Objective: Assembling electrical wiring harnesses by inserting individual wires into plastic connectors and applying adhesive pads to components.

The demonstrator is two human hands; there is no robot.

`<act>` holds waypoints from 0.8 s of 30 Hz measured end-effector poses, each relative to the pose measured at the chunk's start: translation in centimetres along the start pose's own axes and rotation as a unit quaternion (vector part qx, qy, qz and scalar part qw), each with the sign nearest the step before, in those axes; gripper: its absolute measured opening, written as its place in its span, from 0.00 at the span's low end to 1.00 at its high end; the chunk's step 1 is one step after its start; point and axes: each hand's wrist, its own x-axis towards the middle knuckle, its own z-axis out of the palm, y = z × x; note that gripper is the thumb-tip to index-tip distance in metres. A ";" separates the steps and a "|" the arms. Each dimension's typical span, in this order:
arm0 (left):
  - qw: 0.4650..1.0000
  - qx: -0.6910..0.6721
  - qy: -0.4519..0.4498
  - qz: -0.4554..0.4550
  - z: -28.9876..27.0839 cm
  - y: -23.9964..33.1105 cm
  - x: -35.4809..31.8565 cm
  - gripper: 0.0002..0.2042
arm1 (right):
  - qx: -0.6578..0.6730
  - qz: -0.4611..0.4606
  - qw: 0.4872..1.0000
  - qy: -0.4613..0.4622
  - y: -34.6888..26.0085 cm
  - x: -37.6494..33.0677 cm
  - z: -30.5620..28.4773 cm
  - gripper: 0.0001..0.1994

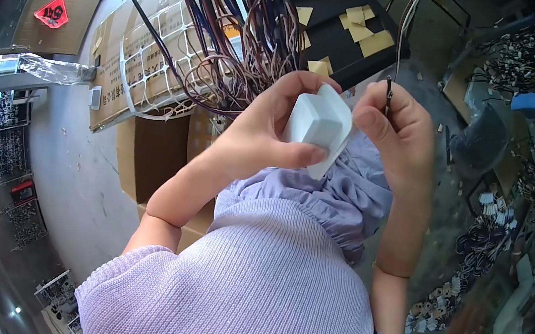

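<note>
Centre frame: left hand, fingers clamped on white rectangular plastic housing; right hand, fingers pinching thin dark wire. Step judged: wire insertion; next needs careful alignment.

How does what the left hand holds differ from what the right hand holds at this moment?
The left hand holds a white box-shaped plastic housing, broad and blocky; the right hand pinches a thin dark wire, slim and upright. The housing sits in a whole-hand grip, thumb across its lower face; the wire is held only between fingertips. The housing is pale, the wire dark. Both are held close together above the person's lap.
</note>
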 end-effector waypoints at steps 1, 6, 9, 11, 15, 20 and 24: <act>0.999 0.011 0.033 0.008 0.4 -0.3 0.0 0.36 | -0.001 -0.001 1.000 -0.001 0.1 0.0 0.0 0.09; 0.954 0.233 0.094 0.162 0.4 -1.4 0.2 0.46 | -0.200 -0.075 0.963 0.162 -0.3 0.8 0.0 0.15; 0.930 0.316 0.069 0.173 0.8 -1.3 0.0 0.48 | -0.268 -0.093 0.959 0.026 -0.9 1.8 -0.5 0.14; 0.922 0.332 0.064 0.190 0.8 -1.1 0.0 0.48 | -0.295 -0.072 0.953 0.006 -1.3 2.0 0.0 0.10; 0.908 0.340 0.057 0.237 0.6 -1.4 0.1 0.46 | -0.098 0.024 0.995 0.001 -0.5 2.1 -0.1 0.09; 0.902 0.331 0.082 0.264 0.4 -2.0 0.3 0.46 | -0.043 0.067 0.997 0.008 -0.7 1.4 -0.4 0.11; 0.922 0.281 0.136 0.230 0.2 -1.6 0.6 0.45 | -0.070 0.016 0.995 0.062 -0.7 0.4 -0.8 0.12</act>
